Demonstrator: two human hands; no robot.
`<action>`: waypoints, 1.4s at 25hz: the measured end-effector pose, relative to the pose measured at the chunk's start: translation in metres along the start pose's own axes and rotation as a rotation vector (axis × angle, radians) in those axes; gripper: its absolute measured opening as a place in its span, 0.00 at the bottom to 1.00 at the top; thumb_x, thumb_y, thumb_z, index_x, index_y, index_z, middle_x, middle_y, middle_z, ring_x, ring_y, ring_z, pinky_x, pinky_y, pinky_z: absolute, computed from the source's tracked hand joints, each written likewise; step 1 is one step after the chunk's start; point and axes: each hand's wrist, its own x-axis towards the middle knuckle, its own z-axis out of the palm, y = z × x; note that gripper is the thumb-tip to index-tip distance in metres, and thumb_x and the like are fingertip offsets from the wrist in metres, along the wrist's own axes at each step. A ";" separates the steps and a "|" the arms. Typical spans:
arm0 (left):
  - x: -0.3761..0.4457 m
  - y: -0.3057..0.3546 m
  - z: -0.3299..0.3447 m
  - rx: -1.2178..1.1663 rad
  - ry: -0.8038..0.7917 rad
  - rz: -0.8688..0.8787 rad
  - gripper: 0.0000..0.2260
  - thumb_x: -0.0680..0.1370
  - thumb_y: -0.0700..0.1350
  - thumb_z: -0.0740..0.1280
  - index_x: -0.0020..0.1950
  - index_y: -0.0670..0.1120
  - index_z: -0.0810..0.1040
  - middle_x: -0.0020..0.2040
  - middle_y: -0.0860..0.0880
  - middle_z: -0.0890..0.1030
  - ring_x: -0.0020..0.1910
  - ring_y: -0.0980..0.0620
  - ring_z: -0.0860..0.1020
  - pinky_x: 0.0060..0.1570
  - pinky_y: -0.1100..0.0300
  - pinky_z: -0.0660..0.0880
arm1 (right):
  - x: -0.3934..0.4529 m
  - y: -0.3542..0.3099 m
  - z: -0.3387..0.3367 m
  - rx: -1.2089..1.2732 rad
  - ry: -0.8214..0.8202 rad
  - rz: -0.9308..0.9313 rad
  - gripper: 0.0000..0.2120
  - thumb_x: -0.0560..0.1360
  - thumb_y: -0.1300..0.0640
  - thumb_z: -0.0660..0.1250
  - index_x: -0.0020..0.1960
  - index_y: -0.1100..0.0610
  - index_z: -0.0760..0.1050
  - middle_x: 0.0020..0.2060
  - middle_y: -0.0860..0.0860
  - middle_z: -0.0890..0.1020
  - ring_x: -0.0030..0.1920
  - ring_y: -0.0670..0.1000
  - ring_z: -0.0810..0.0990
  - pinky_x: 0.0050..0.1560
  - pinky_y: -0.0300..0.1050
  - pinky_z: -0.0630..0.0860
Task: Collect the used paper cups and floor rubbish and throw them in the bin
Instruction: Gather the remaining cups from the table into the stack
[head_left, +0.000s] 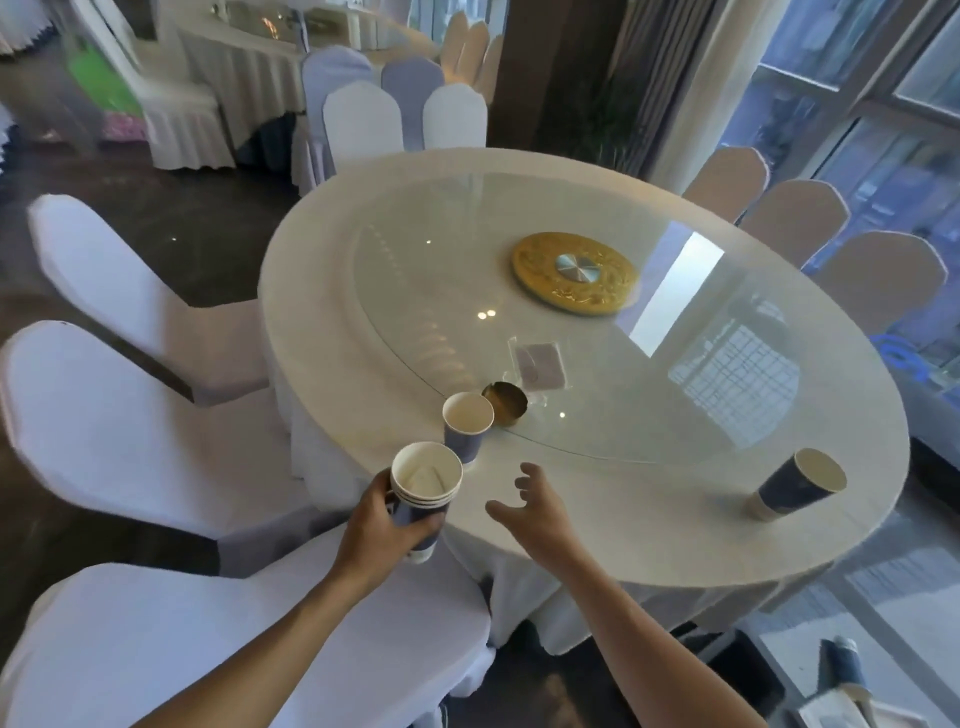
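My left hand (387, 519) grips a stack of blue paper cups (423, 491) with white insides, held just off the near edge of the round table (332, 312). A single blue paper cup (466, 423) stands upright on the table just beyond the stack. My right hand (535, 506) hovers open over the tablecloth, fingers spread, a little to the right of that cup and touching nothing. Another blue paper cup (800, 486) stands at the table's right edge.
A glass turntable (675, 374) with a gold centre disc (574, 273) covers the table. A small gold ashtray (505, 402) and a clear plastic wrapper (537, 364) lie on it. White-covered chairs (135, 436) ring the table. Windows stand at the right.
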 end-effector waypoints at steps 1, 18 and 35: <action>0.008 0.001 -0.001 -0.009 0.013 -0.008 0.31 0.67 0.47 0.84 0.66 0.55 0.75 0.57 0.57 0.83 0.57 0.55 0.81 0.48 0.65 0.76 | 0.014 -0.003 0.001 0.009 -0.001 0.007 0.42 0.71 0.49 0.77 0.79 0.55 0.60 0.71 0.56 0.73 0.68 0.54 0.75 0.65 0.49 0.76; 0.045 0.057 -0.047 0.049 0.253 -0.072 0.33 0.63 0.54 0.83 0.66 0.54 0.77 0.56 0.55 0.85 0.53 0.55 0.84 0.47 0.59 0.83 | 0.128 -0.029 0.046 0.148 0.114 -0.089 0.38 0.65 0.48 0.80 0.69 0.52 0.65 0.58 0.53 0.78 0.58 0.58 0.79 0.53 0.54 0.78; 0.094 0.162 0.179 -0.175 -0.280 0.193 0.39 0.62 0.49 0.83 0.70 0.44 0.73 0.59 0.47 0.83 0.54 0.50 0.85 0.45 0.62 0.82 | 0.027 0.078 -0.110 0.276 0.264 -0.004 0.31 0.64 0.51 0.83 0.60 0.45 0.70 0.50 0.46 0.84 0.48 0.44 0.84 0.49 0.49 0.84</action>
